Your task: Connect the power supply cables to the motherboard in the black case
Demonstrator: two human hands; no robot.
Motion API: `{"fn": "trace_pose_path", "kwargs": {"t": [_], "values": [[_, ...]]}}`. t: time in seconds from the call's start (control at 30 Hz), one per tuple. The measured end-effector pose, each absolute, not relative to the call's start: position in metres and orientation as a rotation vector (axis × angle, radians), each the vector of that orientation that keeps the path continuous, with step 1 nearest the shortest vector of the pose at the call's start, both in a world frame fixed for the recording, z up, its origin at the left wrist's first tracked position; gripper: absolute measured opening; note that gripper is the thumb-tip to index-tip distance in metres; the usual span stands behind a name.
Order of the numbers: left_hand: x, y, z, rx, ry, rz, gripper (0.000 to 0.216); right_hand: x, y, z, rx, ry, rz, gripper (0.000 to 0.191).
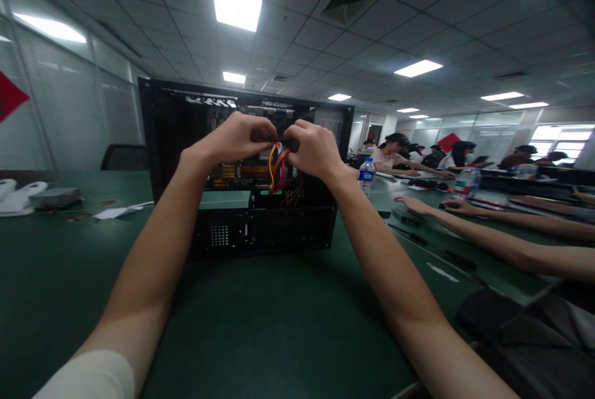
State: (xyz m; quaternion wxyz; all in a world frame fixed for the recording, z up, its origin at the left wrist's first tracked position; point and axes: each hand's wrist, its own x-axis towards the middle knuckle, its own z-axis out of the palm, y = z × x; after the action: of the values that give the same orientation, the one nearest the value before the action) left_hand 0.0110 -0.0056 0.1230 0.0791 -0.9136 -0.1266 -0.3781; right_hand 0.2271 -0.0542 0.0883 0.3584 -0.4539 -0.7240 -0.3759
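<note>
A black computer case point(288, 225) stands upright on the green table, its open side facing me. Inside it a bundle of coloured power cables point(277, 173) hangs down in front of the circuit board point(227, 173). At the top of this bundle, the fingers of my left hand point(242, 135) pinch the cable end from the left. From the right, my right hand point(313, 146) is closed around the same bundle. Both sets of fingertips nearly meet, and they hide the connector and what lies directly behind it.
The green table point(279, 324) spreads around the case. At left lie a grey box point(56, 197), white paper point(118, 212) and white objects point(21, 194). A water bottle point(366, 176) stands right of the case. Another person's arms point(493, 238) reach in from the right, near black cables point(409, 235).
</note>
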Motion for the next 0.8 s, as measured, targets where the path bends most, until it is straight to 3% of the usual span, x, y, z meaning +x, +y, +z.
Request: {"fn": "trace_pose_path", "kwargs": {"t": [0.8], "values": [[0.024,0.013,0.118,-2.514,-0.264,-1.119,0.025,0.229,-0.056,0.092,-1.235,-1.742,-0.910,0.023]]}}
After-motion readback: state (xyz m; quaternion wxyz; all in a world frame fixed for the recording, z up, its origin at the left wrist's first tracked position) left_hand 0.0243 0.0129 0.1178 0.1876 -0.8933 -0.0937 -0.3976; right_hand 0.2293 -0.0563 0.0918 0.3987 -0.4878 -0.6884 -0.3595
